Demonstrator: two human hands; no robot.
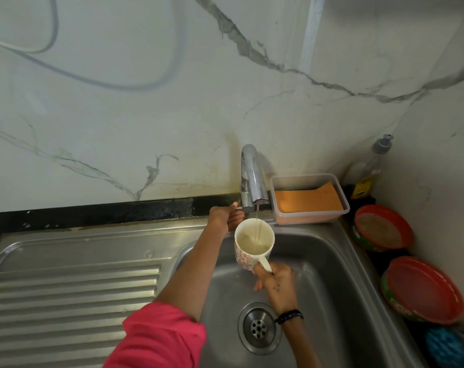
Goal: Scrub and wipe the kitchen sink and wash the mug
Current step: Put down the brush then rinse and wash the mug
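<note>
I see a white mug (253, 244) with little red marks on its side. It is up in the air over the sink bowl, right under the tap, tipped a bit so its open top faces me. A thin line of water falls into it, and there is some cloudy water inside. Its handle points down toward me. The sink (339, 264) is shiny grey metal with a round drain at the bottom.
</note>
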